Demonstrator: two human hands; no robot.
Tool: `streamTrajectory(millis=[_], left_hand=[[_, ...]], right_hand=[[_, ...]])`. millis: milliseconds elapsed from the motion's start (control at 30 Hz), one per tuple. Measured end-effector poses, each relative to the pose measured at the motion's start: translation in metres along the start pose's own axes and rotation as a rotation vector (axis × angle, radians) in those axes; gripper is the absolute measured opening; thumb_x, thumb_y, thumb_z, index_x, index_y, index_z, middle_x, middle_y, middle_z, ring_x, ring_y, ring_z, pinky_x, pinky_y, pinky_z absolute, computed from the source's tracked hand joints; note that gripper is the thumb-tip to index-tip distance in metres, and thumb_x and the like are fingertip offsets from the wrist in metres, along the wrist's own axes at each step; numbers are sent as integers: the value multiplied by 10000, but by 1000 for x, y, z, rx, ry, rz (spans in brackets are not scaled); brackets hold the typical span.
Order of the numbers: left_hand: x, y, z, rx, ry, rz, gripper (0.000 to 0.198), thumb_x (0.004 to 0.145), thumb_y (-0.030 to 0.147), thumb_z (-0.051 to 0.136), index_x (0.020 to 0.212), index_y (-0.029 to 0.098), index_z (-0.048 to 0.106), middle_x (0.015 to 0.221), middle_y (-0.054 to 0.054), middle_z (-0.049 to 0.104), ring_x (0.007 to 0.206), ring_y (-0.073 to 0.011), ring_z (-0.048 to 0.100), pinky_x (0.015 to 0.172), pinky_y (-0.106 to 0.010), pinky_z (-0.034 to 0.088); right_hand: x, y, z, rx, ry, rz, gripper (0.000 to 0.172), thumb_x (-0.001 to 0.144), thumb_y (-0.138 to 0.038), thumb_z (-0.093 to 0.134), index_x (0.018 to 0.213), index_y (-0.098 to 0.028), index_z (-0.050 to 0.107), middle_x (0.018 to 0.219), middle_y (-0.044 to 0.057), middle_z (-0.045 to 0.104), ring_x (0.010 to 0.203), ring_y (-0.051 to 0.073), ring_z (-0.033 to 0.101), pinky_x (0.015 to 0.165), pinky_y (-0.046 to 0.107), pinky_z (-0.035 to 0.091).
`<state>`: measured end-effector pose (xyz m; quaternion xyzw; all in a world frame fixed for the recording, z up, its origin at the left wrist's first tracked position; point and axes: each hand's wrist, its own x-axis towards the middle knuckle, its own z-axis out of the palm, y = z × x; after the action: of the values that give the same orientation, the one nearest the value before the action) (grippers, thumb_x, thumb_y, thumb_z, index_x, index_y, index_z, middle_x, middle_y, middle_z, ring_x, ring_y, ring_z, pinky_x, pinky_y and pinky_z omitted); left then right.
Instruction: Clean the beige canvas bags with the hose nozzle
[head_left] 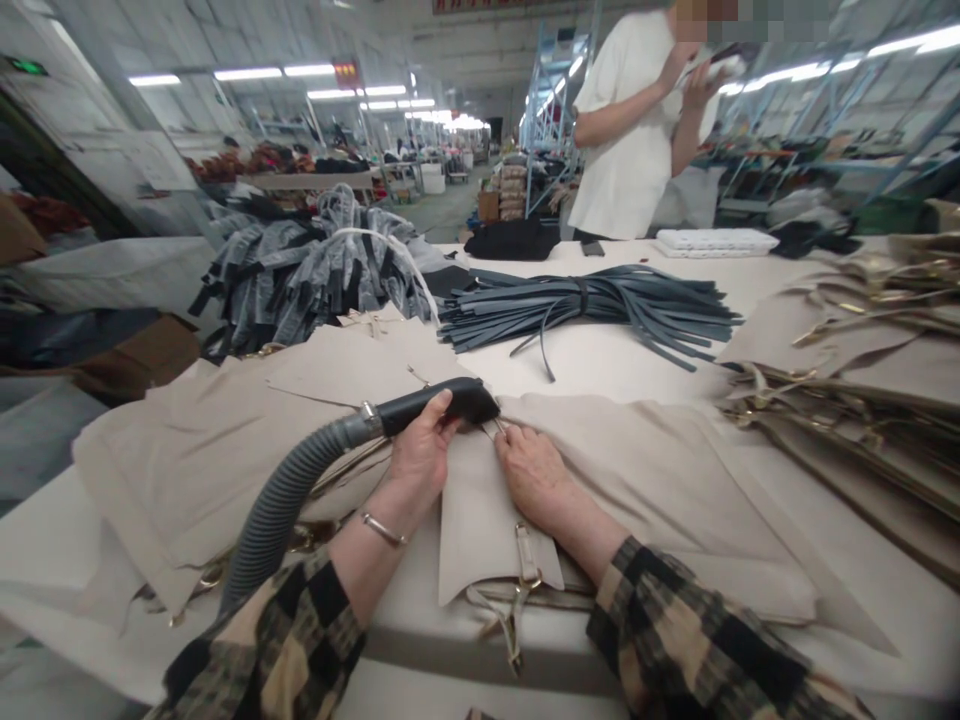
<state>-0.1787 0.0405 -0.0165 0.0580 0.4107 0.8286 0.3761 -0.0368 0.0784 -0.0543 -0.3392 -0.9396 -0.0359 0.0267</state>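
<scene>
My left hand is wrapped round the black nozzle of a grey ribbed hose, thumb on top. The nozzle's tip points right, over the upper edge of a beige fabric piece. Close to that tip, my right hand is closed, its fingertips pinching something thin at the beige fabric; what exactly is too small to tell. A beige strap with a gold buckle hangs at the front of the piece. More beige fabric spreads out under and beside my right forearm.
Beige pieces with gold hardware lie left and are stacked right. Behind are a tied bundle of dark strips, plastic-wrapped straps, a black cloth and a white packet. Across the table stands a person.
</scene>
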Motion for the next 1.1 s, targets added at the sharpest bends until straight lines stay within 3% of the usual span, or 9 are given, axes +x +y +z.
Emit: streamTrajectory(millis=[167,267,367,433,533,633,767,933,1100], left_hand=[[-17,42,-26,7,-43,78,249,652,177,844,823,175,665,868,-22,733,811,-164,683,759,-280,569],[-32,56,-36,41,-86,64,261,638,183,849,837,165,682,872,-41,743,807,-175,690,761,-289,580],[-53,60,-43,75,-136,17,259,634,213,853,839,168,701,894,-55,752,853,-199,697,785,-314,594],[-69,60,-45,92,-192,-3,262,638,231,853,852,172,713,926,-61,759,932,-221,696,843,-347,596],[-92,59,-45,127,-244,-53,261,637,245,854,857,178,730,939,-71,771,963,-235,699,884,-376,593],[-108,60,-44,171,-235,-106,264,609,261,872,829,194,744,914,-67,780,926,-244,715,862,-378,604],[-119,66,-51,225,-250,-110,357,565,312,913,860,178,763,912,-58,788,935,-255,715,871,-373,607],[-128,76,-66,311,-232,-93,422,543,336,924,910,195,770,941,-52,789,988,-279,699,895,-408,604],[-131,74,-68,342,-212,-129,458,500,337,939,899,189,770,936,-83,785,953,-300,706,866,-429,612]], right_hand=[[5,2,-5,111,4,28,307,921,-75,431,1137,-104,646,1100,173,643,1029,287,594,866,405,481],[-2,19,-15,410,-41,47,274,956,-188,467,1119,-131,680,1137,156,679,1072,266,623,957,397,475],[-33,42,-19,742,7,80,352,957,-213,458,1251,-182,648,1258,98,675,1165,235,616,1034,387,456],[-63,48,-17,820,64,124,372,926,-179,471,1247,-201,658,1239,71,692,1142,228,632,1031,399,464],[-102,35,-10,822,87,111,323,908,-176,514,1178,-199,689,1149,70,724,1074,220,654,989,406,492],[-117,12,-4,769,114,52,338,920,-213,555,1246,-206,647,1176,83,709,1116,224,625,993,413,482],[-113,-1,0,802,156,170,540,885,-215,627,1407,-238,493,1242,80,683,1111,236,634,958,423,495],[-107,2,-2,734,79,116,398,869,-285,686,1259,-240,621,1163,74,698,1087,240,620,940,399,470],[-104,-1,-8,641,43,104,511,823,-376,748,1286,-243,578,1128,89,673,1069,256,585,898,377,440]])
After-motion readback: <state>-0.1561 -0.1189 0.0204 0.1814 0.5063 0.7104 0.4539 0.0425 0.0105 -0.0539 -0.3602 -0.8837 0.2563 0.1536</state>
